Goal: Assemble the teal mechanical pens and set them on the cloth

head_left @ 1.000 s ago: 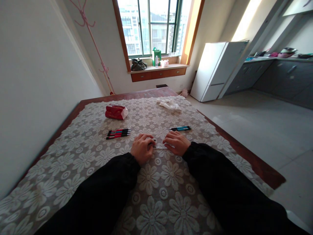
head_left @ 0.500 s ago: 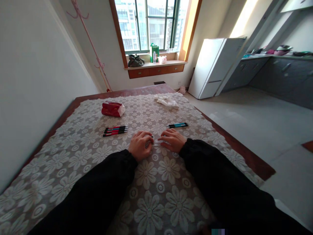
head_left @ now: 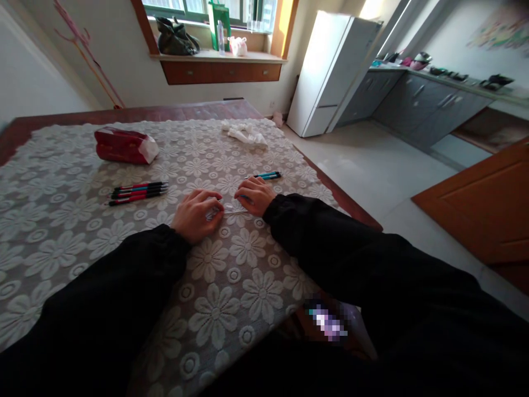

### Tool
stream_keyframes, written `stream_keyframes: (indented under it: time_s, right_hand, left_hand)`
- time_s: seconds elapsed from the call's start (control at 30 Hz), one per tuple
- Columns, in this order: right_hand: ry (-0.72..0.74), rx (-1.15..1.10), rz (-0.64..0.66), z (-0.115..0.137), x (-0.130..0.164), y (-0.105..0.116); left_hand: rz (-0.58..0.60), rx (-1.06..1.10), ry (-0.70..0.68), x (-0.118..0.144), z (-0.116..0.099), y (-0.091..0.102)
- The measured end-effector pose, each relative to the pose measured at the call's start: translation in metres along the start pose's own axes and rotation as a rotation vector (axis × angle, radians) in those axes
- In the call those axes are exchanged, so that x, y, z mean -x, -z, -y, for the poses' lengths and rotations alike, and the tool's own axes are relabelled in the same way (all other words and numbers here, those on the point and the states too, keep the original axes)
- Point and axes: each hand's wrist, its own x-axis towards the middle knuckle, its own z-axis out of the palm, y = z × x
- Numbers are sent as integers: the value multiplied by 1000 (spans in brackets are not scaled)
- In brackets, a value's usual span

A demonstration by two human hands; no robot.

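My left hand rests on the lace tablecloth, thumb and fingers curled together around the end of a thin clear plastic piece. This piece lies across the gap towards my right hand, whose fingers are bent down to the cloth. A small bluish bit shows under the right fingers; what it belongs to is hidden. Just beyond that hand lie blue-and-black pens, partly covered by it. Left of my left hand, several red-and-black pens lie side by side.
A red pouch stands at the far left of the floral tablecloth. Crumpled white plastic lies at the far side. Beyond are a window sill, a white fridge and a wooden door on the right.
The view has turned right and tipped down, so everything sits further left and higher. My right hand now partly covers the blue pens; both hands stay close together over the clear piece.
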Motion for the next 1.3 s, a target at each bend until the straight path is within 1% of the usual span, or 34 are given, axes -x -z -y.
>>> stream_keyframes:
  time_s: [0.2, 0.3, 0.37, 0.43, 0.53, 0.63, 0.7, 0.77, 0.8, 0.87, 0.9, 0.97, 1.0, 1.03, 1.07, 1.13, 1.17, 1.23, 1.27, 1.3]
  right_hand:
    - [42, -19, 71, 0, -2, -1]
    - [49, -48, 53, 6, 3, 3]
    - [32, -70, 13, 15, 12, 13]
    - [-3, -88, -32, 27, 26, 30]
    - [-92, -127, -153, 45, 55, 70]
    - [-258, -159, -268, 61, 93, 110]
    - [-359, -165, -330, 75, 124, 124]
    - [-500, -172, -384, 95, 158, 123]
    - [-578, -173, -410, 109, 176, 116]
    - [-740, -141, -470, 140, 208, 96]
    - [-758, -137, -478, 156, 222, 84]
    - [-639, -202, -418, 184, 243, 65]
    - [-625, -221, -413, 194, 251, 60]
    - [-598, -250, -377, 200, 258, 58]
    - [-585, -280, -345, 202, 265, 59]
    - [-693, -294, -311, 191, 280, 67]
    - [-783, -261, -313, 182, 290, 73]
    - [-1036, -144, -318, 162, 313, 79]
    - [-1118, -114, -304, 154, 326, 79]
    - [-1146, -133, -240, 151, 339, 75]
  left_hand:
    - [30, 10, 3, -1, -1, 1]
    - [25, 12, 3, -2, -2, 2]
    - [16, 11, -3, -2, -2, 2]
    - [13, 8, -6, -2, -3, 2]
    - [14, 7, -11, -1, -3, 1]
    - [8, 8, -17, 0, -2, 0]
    - [7, 5, -15, 0, -1, -1]
    - [14, -1, -9, 0, -1, -1]
    - [18, -3, -8, 0, -1, -1]
    - [18, -4, -14, 0, -2, 0]
    - [14, -3, -21, -1, -2, 0]
    - [5, 1, -29, -1, -2, 0]
    - [3, 6, -30, 0, -2, -1]
    - [1, 11, -30, 0, -1, -1]
    - [0, 15, -28, 0, 0, -2]
    - [0, 19, -24, 1, 1, -3]
    - [4, 17, -22, 1, 1, -3]
    - [9, 12, -14, 1, 2, -4]
    - [10, 12, -12, 1, 2, -4]
    - [8, 16, -12, 0, 2, -4]
